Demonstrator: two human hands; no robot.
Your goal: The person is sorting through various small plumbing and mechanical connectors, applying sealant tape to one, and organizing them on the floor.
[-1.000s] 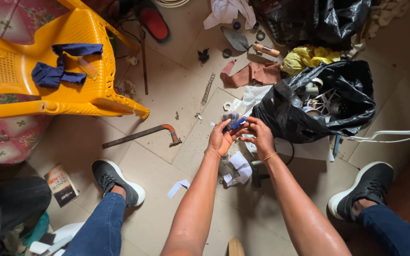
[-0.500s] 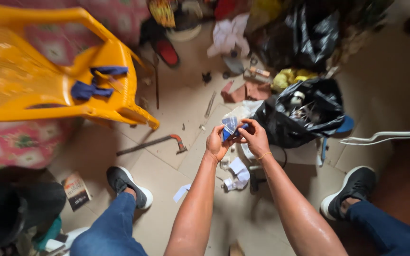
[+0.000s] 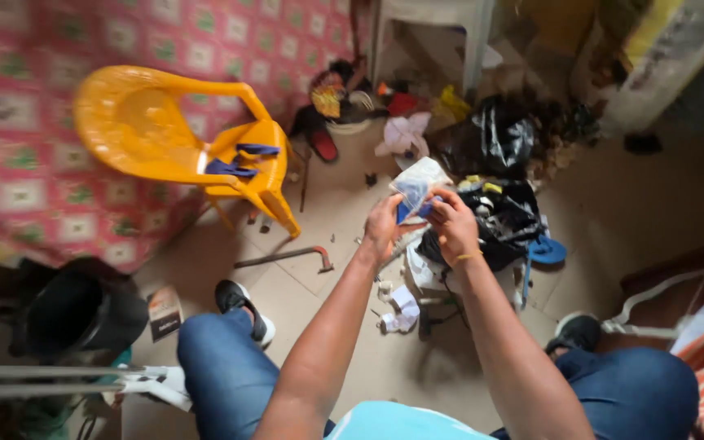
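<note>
Blue part (image 3: 411, 212) sits pinched between both hands at centre frame, left hand (image 3: 384, 226) and right hand (image 3: 452, 220) equally near. White wrap (image 3: 417, 181) (crumpled) rises toward the upper frame above the bag (image 3: 505, 222).

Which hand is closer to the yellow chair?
Left. The left hand is on the chair's side of the small clear packet both hands hold, apart from the yellow chair. The right hand is on the packet's far side, by the black bag.
</note>
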